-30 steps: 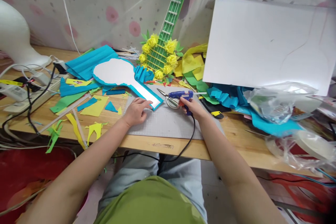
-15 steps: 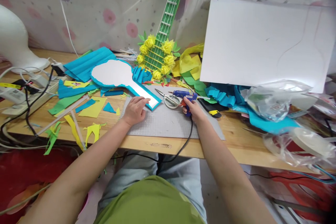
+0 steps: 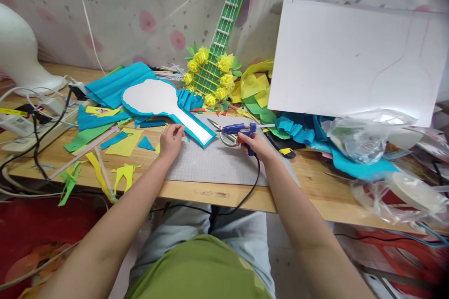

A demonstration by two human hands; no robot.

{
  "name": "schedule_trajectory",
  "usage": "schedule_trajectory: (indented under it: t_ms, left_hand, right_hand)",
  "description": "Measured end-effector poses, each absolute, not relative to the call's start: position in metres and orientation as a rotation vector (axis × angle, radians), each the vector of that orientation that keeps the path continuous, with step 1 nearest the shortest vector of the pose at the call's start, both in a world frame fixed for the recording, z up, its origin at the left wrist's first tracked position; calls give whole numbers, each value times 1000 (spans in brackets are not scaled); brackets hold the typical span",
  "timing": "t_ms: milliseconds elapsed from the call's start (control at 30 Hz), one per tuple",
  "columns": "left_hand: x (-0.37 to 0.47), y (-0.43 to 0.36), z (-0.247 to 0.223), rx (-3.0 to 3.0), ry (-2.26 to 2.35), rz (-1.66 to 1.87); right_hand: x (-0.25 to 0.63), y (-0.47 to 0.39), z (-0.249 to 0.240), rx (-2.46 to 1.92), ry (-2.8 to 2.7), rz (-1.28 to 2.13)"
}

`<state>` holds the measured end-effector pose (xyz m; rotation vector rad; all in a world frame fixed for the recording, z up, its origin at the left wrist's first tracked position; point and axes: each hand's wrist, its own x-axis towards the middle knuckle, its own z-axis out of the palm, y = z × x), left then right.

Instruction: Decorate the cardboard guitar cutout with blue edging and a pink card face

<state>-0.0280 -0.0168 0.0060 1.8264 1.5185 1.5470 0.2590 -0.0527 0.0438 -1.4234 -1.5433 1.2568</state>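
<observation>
My right hand [image 3: 254, 145] is wrapped round the handle of a blue hot glue gun [image 3: 235, 128], its nozzle pointing left and a glue stick jutting from the back. Under the gun lie scissors [image 3: 224, 136] with pale handles, partly covered. My left hand [image 3: 171, 141] is closed, thumb and fingertips pinched together; whatever is between them is too small to make out. It is beside the neck of a white guitar-shaped cutout [image 3: 150, 96] edged in blue crepe paper. The cutout's neck end rests on a grey cutting mat [image 3: 217, 166].
A green paper guitar [image 3: 224, 32] with yellow flowers leans at the back. A white board [image 3: 351, 56] with a drawn outline stands right. Paper scraps [image 3: 128, 142] and a power strip [image 3: 45, 126] lie left; a plastic-wrapped roll [image 3: 403, 196] sits right. The gun's cord [image 3: 253, 184] hangs over the table edge.
My left hand has drawn back left off the cutout's neck, its fingers now pinched. The glue gun has shifted slightly left and tilted level in my right hand.
</observation>
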Motion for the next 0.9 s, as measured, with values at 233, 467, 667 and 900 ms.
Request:
schedule_trajectory:
  t_ms: [233,467,667,900]
  left_hand:
    - [-25,-18,4,1853,1662,1419]
    - [-27,-21,9,1789,1716,1446]
    - [-28,-22,11,1754,1747,1475]
    - [-28,-17,9,1667,1687,1468]
  right_hand:
    - [232,-23,91,-1559,-2034,1311]
    - [220,-2,108,-1607,-2273,1288]
    - [220,2,108,-1642,-2356,1231]
    - [221,3,105,-1617,-2368,1226]
